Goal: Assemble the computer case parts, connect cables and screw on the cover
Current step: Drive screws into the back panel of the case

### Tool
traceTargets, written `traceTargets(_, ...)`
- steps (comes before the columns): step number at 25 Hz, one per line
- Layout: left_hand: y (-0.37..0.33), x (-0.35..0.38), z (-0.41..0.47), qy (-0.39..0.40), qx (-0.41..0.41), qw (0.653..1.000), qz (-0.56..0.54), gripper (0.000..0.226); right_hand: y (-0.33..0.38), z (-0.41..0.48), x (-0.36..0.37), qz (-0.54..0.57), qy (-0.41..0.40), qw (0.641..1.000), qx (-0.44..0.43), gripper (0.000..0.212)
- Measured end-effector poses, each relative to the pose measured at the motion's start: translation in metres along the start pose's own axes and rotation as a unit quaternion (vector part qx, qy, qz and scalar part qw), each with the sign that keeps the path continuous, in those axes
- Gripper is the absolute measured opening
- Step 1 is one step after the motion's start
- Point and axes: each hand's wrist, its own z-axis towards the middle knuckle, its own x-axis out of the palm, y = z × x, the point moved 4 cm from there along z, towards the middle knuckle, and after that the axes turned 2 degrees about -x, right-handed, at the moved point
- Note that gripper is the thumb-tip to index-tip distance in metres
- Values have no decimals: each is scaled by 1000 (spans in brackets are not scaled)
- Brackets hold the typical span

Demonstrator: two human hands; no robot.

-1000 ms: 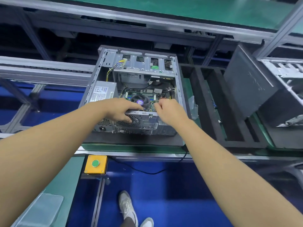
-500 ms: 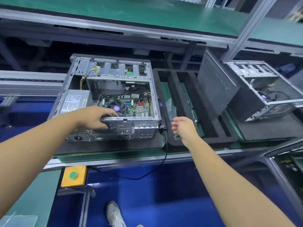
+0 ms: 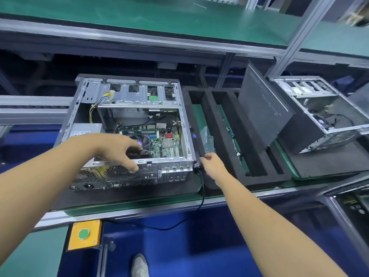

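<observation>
Open case (image 3: 187,124) lies on its side on a dark mat (image 3: 123,194) on the green belt (image 3: 129,204), open side up, rear panel toward the person. Inside: board (image 3: 168,143) at near right, fan (image 3: 144,139) left of it, PSU (image 3: 85,129) in the near-left corner partly behind the left arm, yellow wires (image 3: 99,100) running up toward the drive cage (image 3: 137,94) at the far end. Left hand (image 3: 117,148) hovers over the near rim of the case, fingers spread and loosely bent, holding nothing; one fingertip rests on the rim just above the vent grille (image 3: 117,172). Right hand (image 3: 212,164) is at the case's near right corner, fingers curled on the near end of a black tool (image 3: 196,168) that lies in the gap between case and foam tray (image 3: 221,124); how firm the grip is, cannot tell. Its cord (image 3: 202,196) drops over the belt edge and loops below. Tray sits just right of the case, long slots running away from the person; a clear bag (image 3: 207,139) lies in the left slot. Dark cover (image 3: 263,108) stands tilted at the tray's right side, well apart from the first case, tipped toward a second case (image 3: 319,116), also open. Yellow box (image 3: 84,235) with green button sits below the belt edge, near left. Shoe (image 3: 139,264) on the blue floor at bottom
</observation>
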Motion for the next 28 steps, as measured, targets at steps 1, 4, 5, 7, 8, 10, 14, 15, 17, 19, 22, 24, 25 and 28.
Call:
traceTargets(1,2,-3,2,19,-3,1000,2,88,6,7,8,-30,19,999,-5,48)
traceTargets(4,6,-10,9,43,-10,999,-30,111,14,25,25,-155,30,987,2,57)
traceTargets(5,6,-13,12,36,-9,998,-53,112,14,30,27,-203,30,979,5,52)
traceTargets(7,7,-20,17,23,-9,997,-76,106,14,36,28,-216,30,976,9,46)
traceTargets(8,7,-23,19,19,-8,997,-68,100,12,37,28,-191,31,981,12,45)
traceTargets(10,4,-30,24,3,-1,999,-43,86,8,41,25,-120,33,992,23,44)
traceTargets(14,-30,-60,34,-136,50,985,-91,54,4,40,12,49,84,993,64,47)
traceTargets(15,-44,-68,37,-184,73,973,-119,42,5,38,10,89,95,989,70,38)
traceTargets(17,-77,-81,37,-267,112,939,-183,19,2,33,7,180,104,976,71,23)
traceTargets(19,-117,-87,41,-302,143,914,-230,9,-7,28,-5,256,89,961,52,22)
traceTargets(22,-179,-80,64,-259,173,905,-290,15,-25,28,-46,360,53,932,1,14)
traceTargets(24,-208,-69,93,-222,146,908,-323,20,-37,33,-83,403,39,914,-16,19)
traceTargets(25,-218,-63,109,-205,128,921,-305,26,-43,36,-99,400,42,915,-19,27)
traceTargets(28,-243,-41,162,-145,67,965,-210,41,-64,46,-139,318,64,946,-25,44)
